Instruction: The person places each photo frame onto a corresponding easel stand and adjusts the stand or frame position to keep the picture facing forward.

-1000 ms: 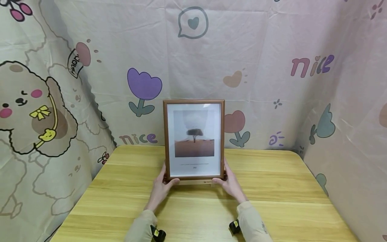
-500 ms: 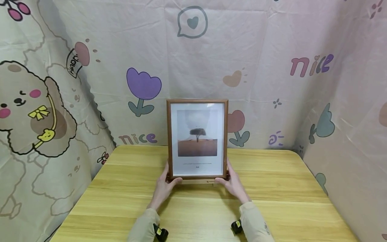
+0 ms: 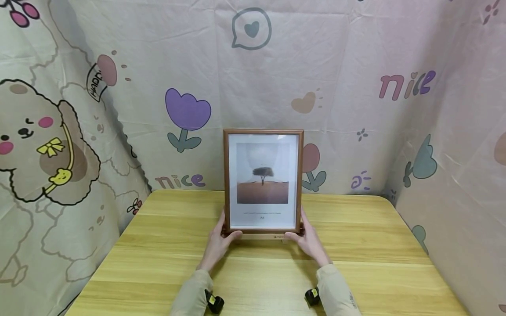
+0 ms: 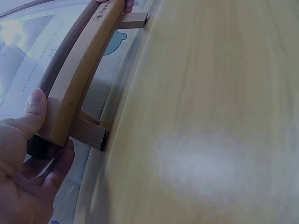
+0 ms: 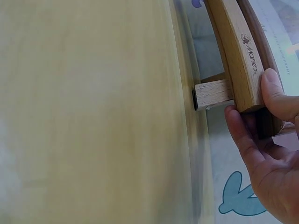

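Note:
A brown wooden picture frame (image 3: pixel 262 184), with a print of a tree on red ground, stands upright on the light wooden ledge of a small tabletop easel (image 3: pixel 258 236). My left hand (image 3: pixel 218 243) holds the ledge's left end, thumb on its front and fingers curled underneath. At the other end my right hand (image 3: pixel 309 242) grips it the same way, beside the printed brand mark (image 5: pixel 250 53). Below the ledge, the easel's short feet (image 4: pixel 88 133) with dark tips show in both wrist views. The easel's back is hidden behind the picture frame.
The yellow wood-grain table (image 3: pixel 356 245) spreads out around the easel. Behind it and at both sides hangs a pale cloth (image 3: pixel 253 74) printed with cartoon flowers and words. Black wrist cameras (image 3: pixel 215 303) are strapped at both sleeves.
The picture frame and easel have shifted a little to the right, both hands travelling with them. The grip at each end looks the same.

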`<state>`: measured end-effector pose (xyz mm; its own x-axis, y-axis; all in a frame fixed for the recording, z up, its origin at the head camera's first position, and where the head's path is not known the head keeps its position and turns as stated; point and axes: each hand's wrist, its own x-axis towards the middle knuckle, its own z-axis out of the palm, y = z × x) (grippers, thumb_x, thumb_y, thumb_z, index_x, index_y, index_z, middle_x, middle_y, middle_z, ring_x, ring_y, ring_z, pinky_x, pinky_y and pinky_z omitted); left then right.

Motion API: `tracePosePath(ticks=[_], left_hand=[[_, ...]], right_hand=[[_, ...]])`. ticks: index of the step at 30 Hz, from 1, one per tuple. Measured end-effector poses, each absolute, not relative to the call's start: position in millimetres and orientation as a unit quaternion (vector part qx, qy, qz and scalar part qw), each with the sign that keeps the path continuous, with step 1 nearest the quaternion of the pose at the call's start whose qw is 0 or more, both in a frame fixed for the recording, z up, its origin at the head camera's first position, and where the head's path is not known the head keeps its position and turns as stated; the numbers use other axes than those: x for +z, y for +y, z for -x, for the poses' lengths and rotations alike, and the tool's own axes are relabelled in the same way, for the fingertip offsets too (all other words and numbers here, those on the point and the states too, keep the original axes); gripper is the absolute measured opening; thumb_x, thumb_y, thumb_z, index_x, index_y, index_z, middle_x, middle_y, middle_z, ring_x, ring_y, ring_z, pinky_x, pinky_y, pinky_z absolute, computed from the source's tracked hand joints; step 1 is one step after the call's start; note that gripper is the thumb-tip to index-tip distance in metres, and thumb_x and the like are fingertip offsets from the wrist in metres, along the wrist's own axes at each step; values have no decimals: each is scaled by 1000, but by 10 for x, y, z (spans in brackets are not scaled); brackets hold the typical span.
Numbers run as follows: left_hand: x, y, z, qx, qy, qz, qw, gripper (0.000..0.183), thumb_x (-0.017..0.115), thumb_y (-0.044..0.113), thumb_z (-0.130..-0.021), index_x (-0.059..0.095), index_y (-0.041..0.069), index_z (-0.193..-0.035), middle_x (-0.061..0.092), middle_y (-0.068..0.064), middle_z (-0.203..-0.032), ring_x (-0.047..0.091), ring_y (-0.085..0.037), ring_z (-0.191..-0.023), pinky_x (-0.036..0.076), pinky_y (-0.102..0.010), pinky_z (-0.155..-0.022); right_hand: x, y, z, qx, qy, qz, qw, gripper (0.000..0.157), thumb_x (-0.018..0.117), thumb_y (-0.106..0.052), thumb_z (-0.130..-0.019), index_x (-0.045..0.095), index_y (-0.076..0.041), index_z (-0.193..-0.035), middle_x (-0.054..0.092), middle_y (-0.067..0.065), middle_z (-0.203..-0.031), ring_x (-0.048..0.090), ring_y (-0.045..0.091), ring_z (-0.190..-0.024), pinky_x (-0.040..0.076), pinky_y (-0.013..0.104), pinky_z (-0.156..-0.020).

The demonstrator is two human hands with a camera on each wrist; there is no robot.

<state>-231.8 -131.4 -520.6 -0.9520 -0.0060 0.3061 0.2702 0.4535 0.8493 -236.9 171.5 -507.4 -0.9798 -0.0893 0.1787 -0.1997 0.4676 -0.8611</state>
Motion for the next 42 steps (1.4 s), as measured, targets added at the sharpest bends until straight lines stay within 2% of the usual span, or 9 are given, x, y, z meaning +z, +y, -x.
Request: tracePosePath(ticks=[5,10,18,29,34,42], left_hand=[[-5214,-1277,2337,-521,-838,86,136,100,80,29,-83,21,11,-161,47,-31,-148,55,-39,-130,46,-54,-108],[-5201,-1250,2336,-526,-838,79,121,100,79,31,-84,20,14,-162,51,-31,-146,58,-37,-126,48,-52,-106],[-5188,-1213,2351,-523,-840,79,116,100,79,32,-83,20,13,-162,56,-32,-139,62,-36,-121,48,-52,-106],[-5192,-1167,2365,-524,-840,83,114,100,78,33,-83,20,12,-162,57,-31,-139,61,-36,-122,47,-52,-107],[-5184,-1150,2366,-525,-839,84,115,99,79,32,-83,21,12,-162,58,-30,-139,60,-37,-122,44,-53,-110],[-5196,-1129,2383,-522,-841,87,113,99,78,34,-84,20,14,-162,59,-30,-138,62,-34,-118,48,-51,-106]], right_hand=[[-5064,1744,2360,515,-851,-84,56,108,80,-12,-84,6,-15,-164,63,37,-124,69,41,-106,55,51,-98],[-5065,1770,2342,516,-850,-86,59,108,79,-12,-85,6,-13,-163,60,38,-127,67,44,-109,54,51,-99],[-5064,1811,2344,503,-857,-87,74,108,81,-12,-83,8,-14,-164,69,30,-112,71,32,-96,58,44,-89],[-5076,1862,2348,502,-857,-85,72,109,80,-13,-84,6,-15,-164,69,30,-113,71,32,-98,58,43,-91],[-5079,1882,2344,498,-860,-83,73,109,80,-13,-84,6,-17,-164,70,29,-112,70,29,-97,57,37,-88],[-5072,1902,2336,500,-859,-82,76,108,80,-11,-85,6,-15,-164,69,30,-113,71,30,-97,57,36,-88]])
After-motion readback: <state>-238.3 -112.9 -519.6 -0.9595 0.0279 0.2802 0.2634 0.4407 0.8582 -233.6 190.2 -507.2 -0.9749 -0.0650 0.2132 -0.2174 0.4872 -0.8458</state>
